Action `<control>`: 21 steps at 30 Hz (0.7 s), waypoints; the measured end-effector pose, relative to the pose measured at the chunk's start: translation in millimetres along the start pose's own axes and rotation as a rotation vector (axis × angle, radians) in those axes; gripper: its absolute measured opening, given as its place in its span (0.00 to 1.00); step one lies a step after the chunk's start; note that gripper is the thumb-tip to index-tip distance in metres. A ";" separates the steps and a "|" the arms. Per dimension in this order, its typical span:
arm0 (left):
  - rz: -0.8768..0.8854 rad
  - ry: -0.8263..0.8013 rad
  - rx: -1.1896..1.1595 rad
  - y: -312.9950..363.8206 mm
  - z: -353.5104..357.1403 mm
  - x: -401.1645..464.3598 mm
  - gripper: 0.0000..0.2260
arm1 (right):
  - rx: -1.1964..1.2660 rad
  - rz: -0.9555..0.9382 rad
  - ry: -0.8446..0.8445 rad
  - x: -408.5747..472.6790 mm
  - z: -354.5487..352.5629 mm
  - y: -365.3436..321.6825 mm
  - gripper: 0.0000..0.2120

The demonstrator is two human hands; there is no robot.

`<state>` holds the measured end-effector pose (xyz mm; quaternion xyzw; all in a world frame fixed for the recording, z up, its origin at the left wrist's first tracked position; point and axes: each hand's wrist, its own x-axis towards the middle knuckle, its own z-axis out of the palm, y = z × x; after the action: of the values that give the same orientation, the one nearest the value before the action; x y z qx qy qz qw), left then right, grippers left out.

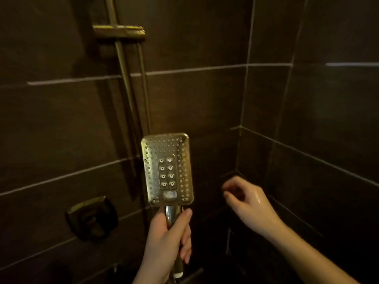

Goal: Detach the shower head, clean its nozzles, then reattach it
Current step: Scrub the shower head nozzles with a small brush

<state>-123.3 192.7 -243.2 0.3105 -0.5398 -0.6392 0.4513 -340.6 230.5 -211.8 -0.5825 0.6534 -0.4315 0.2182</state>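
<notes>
A rectangular metal shower head stands upright in the lower middle of the head view, its nozzle face turned toward me. My left hand is wrapped around its handle just below the face. To the right, apart from the head, my right hand hangs wet with its fingers loosely curled and nothing in them. Up on the wall, the bracket on the slide rail carries no shower head.
Dark brown tiled walls meet in a corner at the right. A square metal mixer control sits on the wall at lower left. A thin hose hangs beside the rail.
</notes>
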 end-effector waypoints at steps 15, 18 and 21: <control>-0.596 -0.572 -0.067 -127.7 151.8 -87.9 0.07 | -0.271 0.871 0.660 -289.6 -97.2 172.7 0.12; -0.611 -0.728 -0.055 -127.4 195.6 -94.3 0.07 | -0.541 0.844 0.796 -309.0 -163.7 181.8 0.13; -0.617 -0.801 -0.035 -126.8 226.5 -94.0 0.07 | -0.769 0.796 0.817 -302.7 -221.8 188.8 0.12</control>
<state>-316.6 372.6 -323.9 0.1785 -0.5430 -0.8205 0.0040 -554.9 577.0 -314.0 -0.1248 0.9541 -0.2409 -0.1263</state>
